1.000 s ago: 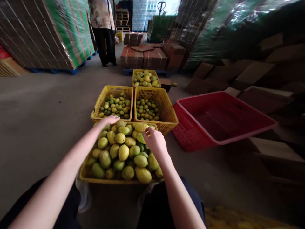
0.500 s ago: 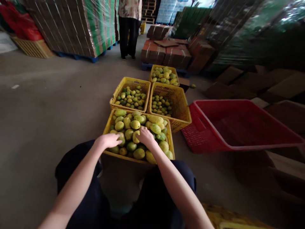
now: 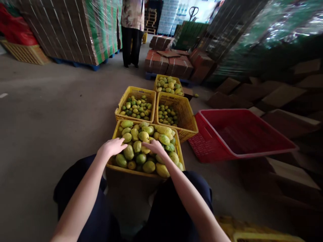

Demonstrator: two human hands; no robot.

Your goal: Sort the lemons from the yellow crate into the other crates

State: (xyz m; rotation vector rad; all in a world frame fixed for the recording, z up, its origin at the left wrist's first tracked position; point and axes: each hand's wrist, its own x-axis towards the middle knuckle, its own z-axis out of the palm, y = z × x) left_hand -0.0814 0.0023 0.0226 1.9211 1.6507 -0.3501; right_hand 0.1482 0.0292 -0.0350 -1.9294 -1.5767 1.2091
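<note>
Hands (image 3: 112, 147) drawn closer together over lemons (image 3: 149, 167).

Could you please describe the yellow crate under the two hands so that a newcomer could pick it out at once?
Left of the big red basket is a cluster of yellow crates. Yours is the nearest crate, with the left hand and right hand over its fruit. Full of large fruit, it differs from the two crates directly behind it, whose smaller fruit sits below the rim.
</note>
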